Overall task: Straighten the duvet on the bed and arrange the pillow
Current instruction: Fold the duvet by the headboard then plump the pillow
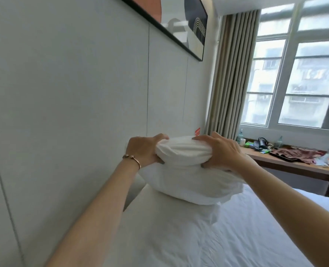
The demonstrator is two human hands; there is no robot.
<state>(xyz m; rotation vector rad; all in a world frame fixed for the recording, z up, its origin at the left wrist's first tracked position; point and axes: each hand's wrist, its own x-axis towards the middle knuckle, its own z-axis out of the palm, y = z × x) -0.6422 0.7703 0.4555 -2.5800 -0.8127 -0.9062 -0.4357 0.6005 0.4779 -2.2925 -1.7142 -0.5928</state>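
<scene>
I see both hands on the white pillow (186, 170), which is lifted above the head end of the bed, close to the pale padded wall panel (73, 97) on the left. The left hand (143, 151) clamps the pillow's upper left end, fingers curled over the top and thumb underneath, bunching the fabric; a thin bracelet (133, 159) sits on that wrist. The right hand (220, 151) grips the upper right end the same way, fingers slightly spread across the top, thumb tucked below. The pillow's lower edge hangs just over a second white cushion or fold (I can't tell which). The white duvet (246, 232) lies across the near and right part of the bed, lightly wrinkled. Farther right, a wooden desk (294, 168) under the window (298, 74) holds bottles, a dark cloth and small clutter beside the beige curtain (231, 74).
</scene>
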